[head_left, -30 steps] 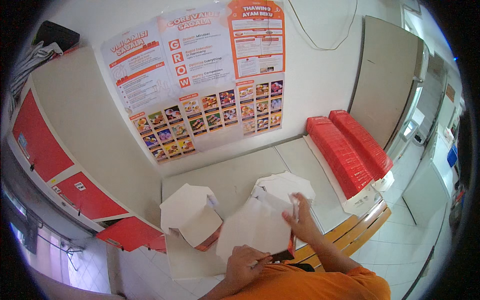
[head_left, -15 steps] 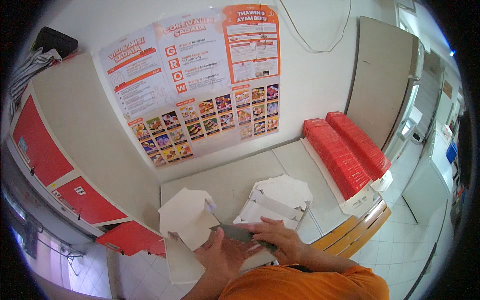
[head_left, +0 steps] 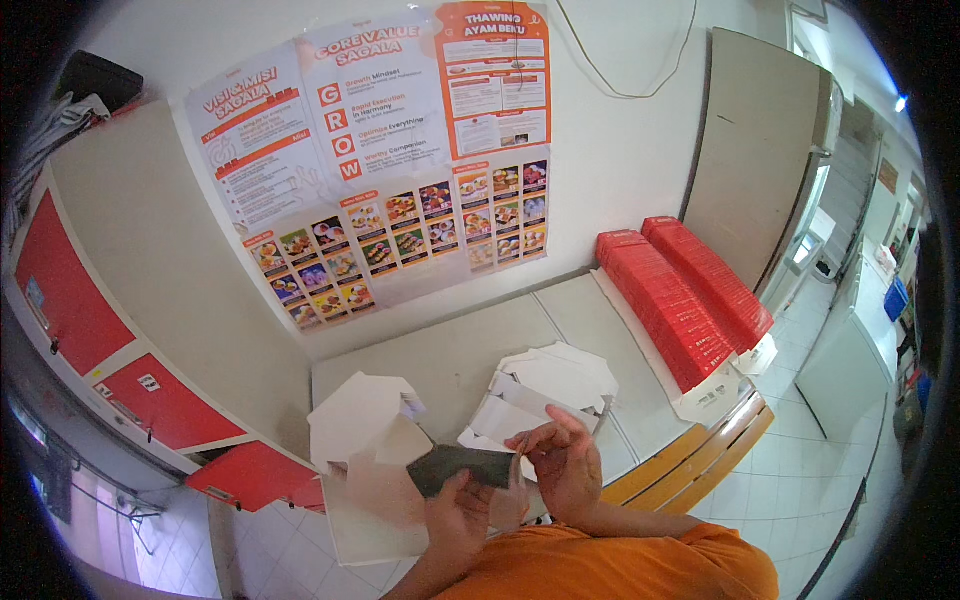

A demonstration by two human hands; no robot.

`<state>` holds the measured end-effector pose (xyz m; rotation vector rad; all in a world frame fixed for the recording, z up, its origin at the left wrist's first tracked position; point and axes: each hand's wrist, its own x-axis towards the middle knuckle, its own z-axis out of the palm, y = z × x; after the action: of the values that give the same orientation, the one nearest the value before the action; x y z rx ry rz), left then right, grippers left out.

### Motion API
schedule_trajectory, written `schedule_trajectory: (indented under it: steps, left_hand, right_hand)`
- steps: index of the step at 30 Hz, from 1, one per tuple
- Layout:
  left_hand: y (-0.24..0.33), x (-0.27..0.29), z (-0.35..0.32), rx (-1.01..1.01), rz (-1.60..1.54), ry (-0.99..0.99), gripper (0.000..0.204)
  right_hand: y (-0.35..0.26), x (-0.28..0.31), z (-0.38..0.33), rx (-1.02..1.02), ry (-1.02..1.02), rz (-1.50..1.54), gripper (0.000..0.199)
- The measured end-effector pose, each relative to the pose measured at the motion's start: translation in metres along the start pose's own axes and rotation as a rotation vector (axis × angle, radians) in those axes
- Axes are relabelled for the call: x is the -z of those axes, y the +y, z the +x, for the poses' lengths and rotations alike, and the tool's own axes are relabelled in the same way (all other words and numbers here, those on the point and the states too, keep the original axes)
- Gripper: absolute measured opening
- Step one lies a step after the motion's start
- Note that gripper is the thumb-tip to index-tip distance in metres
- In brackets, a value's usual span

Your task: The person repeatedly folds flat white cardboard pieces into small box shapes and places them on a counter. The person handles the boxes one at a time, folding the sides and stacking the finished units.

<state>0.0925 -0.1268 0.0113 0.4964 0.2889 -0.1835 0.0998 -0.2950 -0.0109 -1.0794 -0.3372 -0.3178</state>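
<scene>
The left hand (head_left: 462, 514) gripped a dark, flat rectangular piece (head_left: 472, 461) above the near side of the table (head_left: 445, 368), close to the left carton (head_left: 360, 418) and right carton (head_left: 555, 374). The right hand (head_left: 566, 466) was at its right end, fingers bunched narrowly — contact could not be confirmed. Risk noted: a one-sided hold could let the piece pivot, slip and drop.

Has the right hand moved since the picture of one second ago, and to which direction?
Yes. Judged against the red stacks on the table, the right hand has moved left, farther from them.
</scene>
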Motion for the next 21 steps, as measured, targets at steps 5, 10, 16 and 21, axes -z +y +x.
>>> schedule_trajectory:
  steps: [5,10,16,21]
  left_hand:
    - [0.004,0.019,0.005,0.056,-0.089,0.012,0.028]
    - [0.010,-0.005,-0.009,0.015,-0.022,-0.100,0.025]
    - [-0.007,0.020,-0.009,-0.440,0.823,-0.182,0.030]
    - [0.007,0.016,-0.007,-0.162,0.252,-0.167,0.032]
  right_hand:
    - [-0.036,-0.006,0.035,0.268,-0.404,-0.512,0.070]
    - [-0.031,-0.005,0.030,0.464,-0.638,-0.837,0.070]
    - [-0.030,-0.017,0.018,0.329,-0.306,-0.744,0.053]
    - [-0.041,-0.009,0.042,0.578,-0.596,-0.828,0.037]
